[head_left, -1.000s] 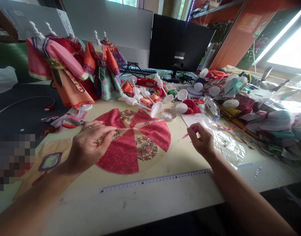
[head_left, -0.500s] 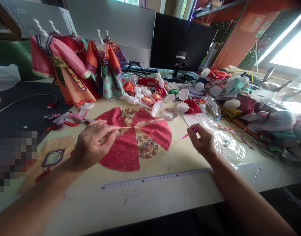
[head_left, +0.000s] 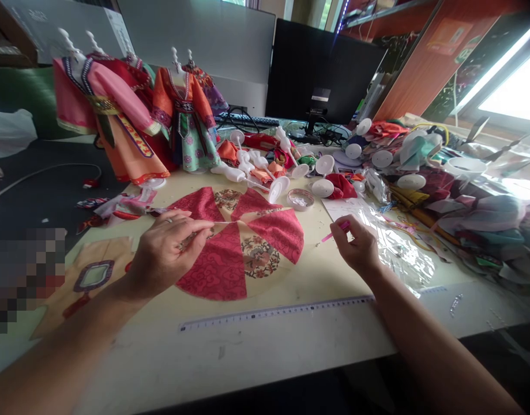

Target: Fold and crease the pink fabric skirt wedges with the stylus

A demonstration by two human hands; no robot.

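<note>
Red brocade and cream cloth, cut into wedge panels with floral medallions, form a round skirt piece [head_left: 217, 268] lying flat on a pale yellow tabletop [head_left: 247, 351]. Its wedges fan out from a point near its top edge. The left hand [head_left: 169, 253] overlaps the skirt piece's left side, thumb and forefinger pinched closed on a thin pale strand [head_left: 210, 223], too fine to tell whether thread or needle. The strand runs almost level toward the right, above the red wedges.

The right hand [head_left: 355, 248] is just beside the cloth on its right, fingers curled closed around a pink stick [head_left: 334, 235]. The stick's long axis slants down to the left, its free tip toward the skirt piece.

Below that hand lie a white paper sheet [head_left: 342, 210] and crumpled clear plastic [head_left: 401, 256]. A long ruler [head_left: 273, 314] lies between the cloth and the near table edge. Past the cloth stand white doll stands [head_left: 320, 187] and a small round dish [head_left: 300, 199]. Two embroidered doll dresses [head_left: 184, 124] hang on stands at the far left, heaped fabric scraps [head_left: 472, 210] fill the right, and a black monitor [head_left: 320, 69] rises behind.
</note>
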